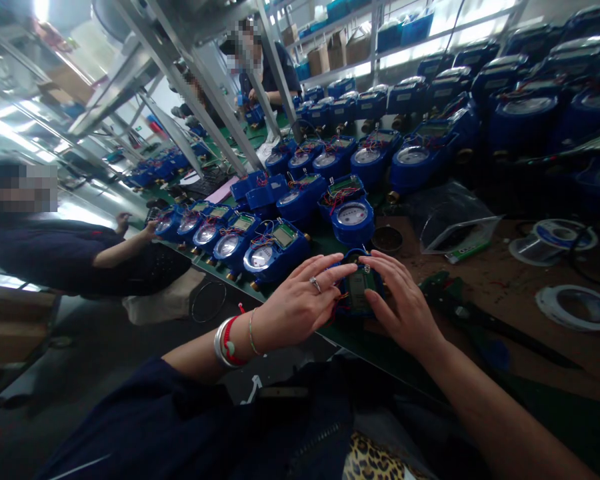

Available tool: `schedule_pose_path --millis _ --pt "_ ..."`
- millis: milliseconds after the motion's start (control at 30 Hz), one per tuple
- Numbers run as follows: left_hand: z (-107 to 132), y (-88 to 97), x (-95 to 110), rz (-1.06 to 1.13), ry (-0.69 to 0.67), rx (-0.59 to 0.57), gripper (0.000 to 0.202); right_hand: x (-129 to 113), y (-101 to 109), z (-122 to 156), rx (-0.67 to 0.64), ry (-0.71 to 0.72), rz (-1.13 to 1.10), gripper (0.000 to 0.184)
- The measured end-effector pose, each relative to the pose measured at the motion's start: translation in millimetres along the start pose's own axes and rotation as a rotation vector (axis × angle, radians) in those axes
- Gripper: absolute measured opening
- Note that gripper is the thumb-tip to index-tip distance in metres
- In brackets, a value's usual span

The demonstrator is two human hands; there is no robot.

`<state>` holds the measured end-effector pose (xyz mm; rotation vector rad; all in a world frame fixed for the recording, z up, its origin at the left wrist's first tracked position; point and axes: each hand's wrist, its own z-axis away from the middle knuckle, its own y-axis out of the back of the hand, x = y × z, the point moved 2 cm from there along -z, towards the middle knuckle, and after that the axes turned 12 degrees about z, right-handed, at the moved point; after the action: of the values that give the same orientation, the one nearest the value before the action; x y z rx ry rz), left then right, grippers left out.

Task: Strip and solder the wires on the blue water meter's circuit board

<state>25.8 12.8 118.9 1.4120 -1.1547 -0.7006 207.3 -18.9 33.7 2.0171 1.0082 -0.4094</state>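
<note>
In front of me on the bench lies a blue water meter with a green circuit board (359,292) and red wires, partly covered by my hands. My left hand (300,293), wearing a ring, grips it from the left, fingers reaching over its far end. On the other side, my right hand (397,297) holds it between the thumb, close to the board's small display, and the fingers at the far edge. The fingertips of both hands nearly meet there; what lies under them is hidden. Just beyond stands another blue meter (351,215) with a round dial and loose wires.
Rows of blue meters (275,253) line the bench at left and behind. At right are green-handled scissors (460,310), a tape roll (580,307), a wire spool (563,235) and a clear bag (450,213). One co-worker (55,247) sits left, another (280,73) farther back.
</note>
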Motion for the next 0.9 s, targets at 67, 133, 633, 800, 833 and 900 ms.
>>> schedule_pose_path --millis 67,133,633,800,833,900 --pt "0 1.9 0 0.019 -0.004 -0.032 0.020 0 0 1 0.000 0.002 0.002 0.041" --pt "-2 3.7 -2 0.032 -0.015 -0.054 0.021 0 0 1 0.001 0.002 0.003 0.041" --pt "-1 8.6 -5 -0.028 -0.079 -0.081 0.021 0 0 2 -0.002 -0.003 0.013 0.041" --pt "-5 2.4 -6 0.068 -0.047 0.030 0.018 1 0 1 0.009 0.000 0.016 0.041" --pt "-7 1.0 -6 0.087 -0.036 0.058 0.018 0 0 1 0.008 -0.003 0.017 0.041" --pt "-9 -1.2 -9 0.128 -0.001 0.098 0.018 0 0 1 0.007 -0.010 0.016 0.041"
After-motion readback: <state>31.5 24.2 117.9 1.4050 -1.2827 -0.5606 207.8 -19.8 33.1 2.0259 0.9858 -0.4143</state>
